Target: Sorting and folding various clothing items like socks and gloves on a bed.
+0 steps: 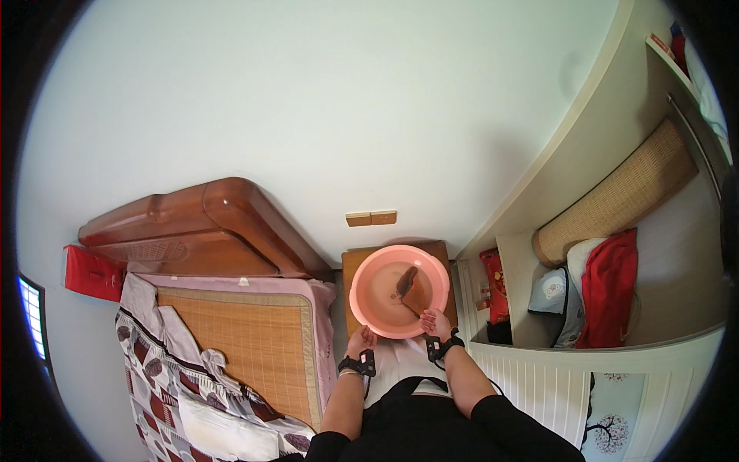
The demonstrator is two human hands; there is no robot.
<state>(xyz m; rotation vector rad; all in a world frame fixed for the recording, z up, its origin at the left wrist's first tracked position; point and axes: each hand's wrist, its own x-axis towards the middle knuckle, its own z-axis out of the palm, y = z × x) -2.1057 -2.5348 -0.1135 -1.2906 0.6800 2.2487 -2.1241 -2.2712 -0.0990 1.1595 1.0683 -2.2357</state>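
Note:
A pink plastic basin stands on a wooden bedside table in front of me and holds cloudy water. A dark brown object, too small to identify, lies in the basin right of its middle, with a browner patch below it. My left hand is at the basin's lower left rim, fingers partly curled, with nothing visible in it. At the lower right rim, palm up, is my right hand; a thin dark thing reaches its fingertips, and I cannot tell whether it is gripped.
To the left are a bed with a woven mat, a carved wooden headboard and a red box. An open wardrobe at right holds a rolled mat and red cloth. A socket panel is on the wall.

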